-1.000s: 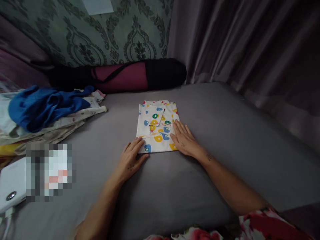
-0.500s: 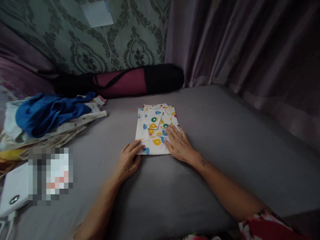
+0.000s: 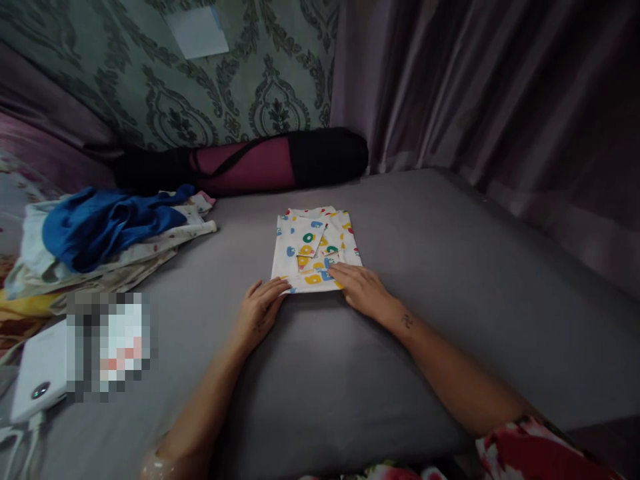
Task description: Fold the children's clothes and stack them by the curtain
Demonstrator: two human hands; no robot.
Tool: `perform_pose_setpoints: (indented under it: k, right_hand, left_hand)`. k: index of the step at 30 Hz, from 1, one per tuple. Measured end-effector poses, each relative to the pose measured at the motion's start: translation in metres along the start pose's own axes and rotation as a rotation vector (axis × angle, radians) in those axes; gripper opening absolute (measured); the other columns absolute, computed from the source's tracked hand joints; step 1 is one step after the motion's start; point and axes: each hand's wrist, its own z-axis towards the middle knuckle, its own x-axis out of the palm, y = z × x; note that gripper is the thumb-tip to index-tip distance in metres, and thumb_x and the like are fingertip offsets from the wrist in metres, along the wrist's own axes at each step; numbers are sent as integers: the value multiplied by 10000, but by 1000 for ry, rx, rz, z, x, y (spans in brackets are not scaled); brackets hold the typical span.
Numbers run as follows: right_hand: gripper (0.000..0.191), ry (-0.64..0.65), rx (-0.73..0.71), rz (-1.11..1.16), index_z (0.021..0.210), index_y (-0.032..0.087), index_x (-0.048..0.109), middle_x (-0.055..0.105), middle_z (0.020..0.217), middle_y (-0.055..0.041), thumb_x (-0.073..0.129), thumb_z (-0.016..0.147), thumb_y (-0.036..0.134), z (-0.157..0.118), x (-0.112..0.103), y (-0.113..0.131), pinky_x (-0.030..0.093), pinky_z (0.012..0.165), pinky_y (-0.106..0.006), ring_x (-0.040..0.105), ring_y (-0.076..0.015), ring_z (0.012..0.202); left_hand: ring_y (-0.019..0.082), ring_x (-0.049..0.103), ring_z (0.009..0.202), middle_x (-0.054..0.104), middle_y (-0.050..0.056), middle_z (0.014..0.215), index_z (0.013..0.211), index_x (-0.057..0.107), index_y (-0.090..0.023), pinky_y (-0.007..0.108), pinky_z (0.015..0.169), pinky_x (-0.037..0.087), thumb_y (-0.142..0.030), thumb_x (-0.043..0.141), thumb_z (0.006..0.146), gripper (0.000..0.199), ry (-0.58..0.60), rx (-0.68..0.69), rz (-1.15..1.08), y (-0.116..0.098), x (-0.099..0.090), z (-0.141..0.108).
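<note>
A white child's shirt [image 3: 285, 263] with a colourful print lies folded into a rough rectangle in front of me, its sleeves turned in over the body. At its near left corner, my left hand [image 3: 261, 305] has its fingers on top of the cloth and its thumb hidden beneath. My right hand [image 3: 364, 290] grips the near right corner in the same way, fingers bent over the edge. Between the two hands the near edge looks slightly raised off the grey sheet.
Grey sheet [image 3: 450, 300] covers the bed. A heap of clothes with a blue garment [image 3: 107, 223] on top lies left. Nearer stand a white power bank [image 3: 40, 373] with cables and a blurred-out item. A black and maroon long bag [image 3: 245, 163] rests along the wall.
The shirt's near edge has moved away from me and up a little. My right hand has gone from lying flat on the cloth to gripping its near corner.
</note>
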Motion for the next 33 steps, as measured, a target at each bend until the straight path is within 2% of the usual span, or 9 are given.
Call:
perform_pose_setpoints:
  k: [4, 6, 11, 15, 19, 24, 27, 30, 33]
  right_hand:
    - [593, 91, -23, 127, 1369, 200, 526, 514, 1417, -58, 428, 814, 15, 0, -19, -20, 364, 1110, -356, 451, -163, 1324]
    - [594, 104, -11, 189, 1374, 223, 522, 484, 1440, -37, 435, 816, 39, 0, -29, -25, 356, 1115, -369, 433, -169, 1338]
    - [632, 193, 128, 255, 1342, 301, 555, 571, 1357, 12, 437, 779, 40, -6, -48, -32, 418, 1044, -368, 538, -207, 1239]
    - [631, 216, 121, 254, 1333, 294, 568, 615, 1309, 0, 413, 777, 40, -13, -59, -30, 447, 974, -319, 599, -203, 1144]
    - [537, 266, 82, 323, 1304, 278, 600, 671, 1223, -21, 421, 835, 88, -19, -76, -20, 461, 900, -269, 635, -191, 1054]
    - [446, 400, 4, 480, 1201, 265, 680, 722, 1101, 2, 435, 860, 115, -29, -103, -8, 462, 826, -240, 659, -178, 942]
    - [469, 514, -18, 587, 1177, 241, 697, 733, 1042, 6, 445, 817, 78, -36, -115, -3, 458, 829, -235, 655, -172, 930]
    - [500, 636, -25, 702, 1160, 207, 709, 736, 1017, -3, 458, 759, 41, -40, -126, 5, 454, 823, -218, 654, -163, 926]
    - [446, 763, -34, 785, 1137, 163, 717, 733, 1005, -18, 484, 768, 70, -41, -134, 13, 456, 791, -197, 650, -154, 907]
  left_hand:
    - [219, 540, 1251, 617, 96, 1305, 1218, 606, -220, 482, 1079, 366, -232, 392, 916, 370, -9, -32, -20, 10, 2, -1]
    - [228, 540, 1252, 617, 99, 1305, 1213, 613, -216, 482, 1069, 384, -222, 409, 891, 382, -3, -42, -41, 14, 3, -1]
    - [228, 538, 1257, 629, 95, 1290, 1215, 614, -216, 497, 1087, 370, -216, 393, 886, 396, -1, -52, -89, 17, 1, 1]
    - [234, 522, 1276, 623, 96, 1299, 1231, 601, -209, 530, 1114, 320, -240, 375, 908, 395, 3, -33, -83, 12, -11, 0]
    - [241, 494, 1301, 625, 78, 1299, 1238, 602, -236, 544, 1134, 282, -275, 398, 917, 383, 3, 4, -134, 2, -29, -7]
    - [245, 586, 1202, 676, 51, 1220, 1182, 650, -256, 538, 1143, 287, -338, 482, 907, 333, 164, -14, -260, -16, -53, -17]
    - [240, 608, 1174, 683, 29, 1206, 1179, 667, -292, 492, 1118, 365, -351, 498, 903, 330, 281, -22, -329, -30, -69, -25]
    - [249, 617, 1157, 693, 25, 1183, 1159, 684, -336, 441, 1007, 495, -355, 513, 882, 326, 362, -46, -362, -43, -87, -36]
    - [238, 676, 1020, 718, 38, 1117, 1110, 707, -357, 366, 839, 582, -367, 537, 860, 303, 422, -91, -401, -52, -102, -44]
